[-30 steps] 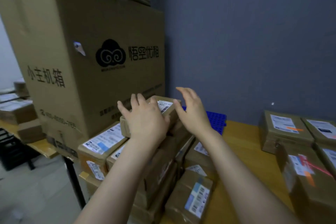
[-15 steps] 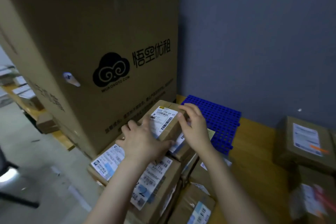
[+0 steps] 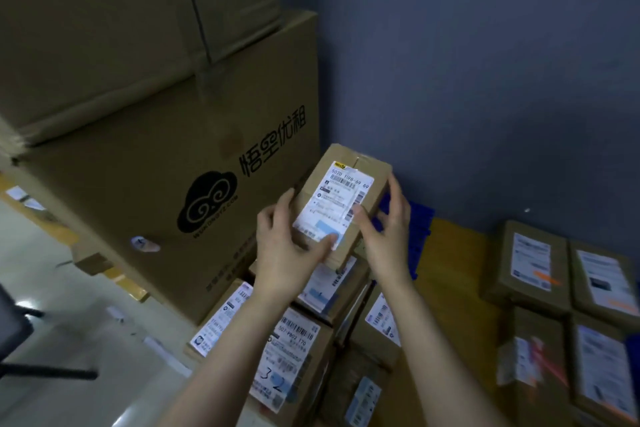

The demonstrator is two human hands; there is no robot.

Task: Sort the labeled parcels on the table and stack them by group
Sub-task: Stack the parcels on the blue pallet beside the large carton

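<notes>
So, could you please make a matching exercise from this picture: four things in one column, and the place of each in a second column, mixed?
1 held parcel
2 cloud-logo carton
3 blue grid
4 parcel marked 32

a behind the right hand, at the wall
b above the pile, label toward the camera
c in the pile, beneath the left forearm
d left of the pile, another carton on top

Pairs: 1-b, 2-d, 3-a, 4-c.

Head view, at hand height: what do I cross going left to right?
logo carton → left hand → held parcel → right hand → blue grid → parcels on the right
</notes>
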